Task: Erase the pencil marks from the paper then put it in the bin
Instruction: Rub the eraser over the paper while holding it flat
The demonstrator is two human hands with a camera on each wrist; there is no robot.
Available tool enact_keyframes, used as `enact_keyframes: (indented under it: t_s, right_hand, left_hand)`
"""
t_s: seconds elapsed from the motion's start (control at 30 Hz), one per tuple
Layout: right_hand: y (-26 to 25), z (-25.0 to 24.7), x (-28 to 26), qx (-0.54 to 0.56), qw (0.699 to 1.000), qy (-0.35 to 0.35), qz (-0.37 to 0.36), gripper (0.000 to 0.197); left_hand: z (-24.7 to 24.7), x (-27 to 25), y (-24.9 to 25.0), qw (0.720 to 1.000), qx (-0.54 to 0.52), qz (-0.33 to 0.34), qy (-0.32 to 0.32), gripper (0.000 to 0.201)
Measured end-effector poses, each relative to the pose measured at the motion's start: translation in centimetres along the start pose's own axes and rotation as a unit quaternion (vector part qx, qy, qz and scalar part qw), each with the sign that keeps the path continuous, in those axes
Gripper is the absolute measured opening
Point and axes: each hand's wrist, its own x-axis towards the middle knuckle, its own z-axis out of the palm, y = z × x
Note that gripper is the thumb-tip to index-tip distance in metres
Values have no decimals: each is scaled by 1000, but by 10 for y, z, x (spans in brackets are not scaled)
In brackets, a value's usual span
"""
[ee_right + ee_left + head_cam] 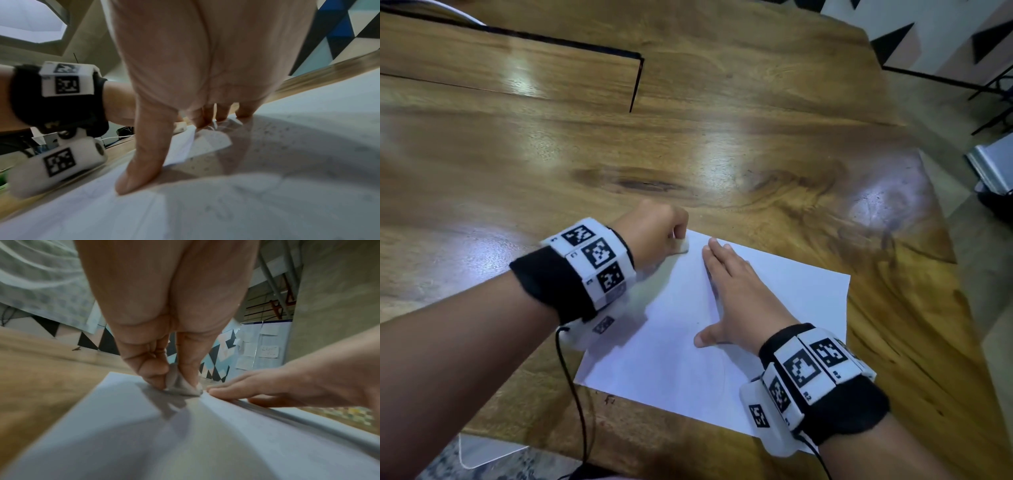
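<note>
A white sheet of paper lies on the wooden table near its front edge. My left hand pinches a small white eraser and holds it on the sheet's far left corner; the left wrist view shows the eraser between thumb and fingers, pressed to the paper. My right hand lies flat on the sheet beside it, fingers straight and thumb spread, pressing the paper down. Faint pencil lines and eraser crumbs show on the sheet in the right wrist view.
A black-edged raised wooden panel sits at the table's far left. Past the table's right edge stands a grey object on the floor. A black cable hangs from my left wrist over the front edge.
</note>
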Motion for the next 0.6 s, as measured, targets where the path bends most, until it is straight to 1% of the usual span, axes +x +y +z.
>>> enact_keyframes:
  t_s: [0.07, 0.1, 0.17, 0.2, 0.23, 0.27, 0.3, 0.4, 0.43, 0.5, 0.53, 0.57, 0.6]
  right_hand:
    - [1, 0, 0, 1, 1000, 1, -2, 129]
    - [1, 0, 0, 2, 1000, 1, -2, 129]
    - [1, 0, 0, 4, 1000, 2, -4, 129]
    - [0, 0, 0, 4, 1000, 1, -5, 129]
    - [0, 0, 0, 3, 1000, 2, -5, 129]
    - [0, -1, 0, 2, 1000, 3, -4, 129]
    - [0, -1, 0, 1, 1000, 3, -4, 129]
    - [0, -2, -1, 3, 1000, 2, -3, 128]
    - [0, -1, -1, 4, 1000, 2, -3, 128]
    - [0, -2, -2, 6, 1000, 1, -3, 127]
    - [0, -2, -2, 6, 1000, 1, -4, 127]
    - [1, -2, -1, 6, 1000, 2, -4, 127]
    - [1, -1, -1, 5, 1000, 4, -5, 127]
  left_hand:
    - [3, -13, 2, 1000, 2, 9, -18, 8]
    - [6, -25, 2, 999, 12, 25, -47, 6]
    - [9, -46, 1, 990, 39, 62, -117, 12]
    - [8, -51, -1, 987, 44, 70, -141, 10]
    - [5, -51, -3, 986, 41, 67, -149, 6]
    - [3, -46, -4, 988, 34, 56, -143, 4]
    - [0, -37, -4, 991, 24, 42, -122, 3]
    - [-4, 0, -5, 1000, 4, -1, -29, 7]
    - [-5, 9, -4, 1000, 7, -12, -15, 9]
    - [-1, 12, -3, 1000, 15, -12, -9, 9]
    - [2, 5, -2, 1000, 14, -1, -10, 7]
    - [4, -6, -2, 1000, 13, 19, -20, 5]
    - [7, -19, -3, 998, 19, 44, -44, 8]
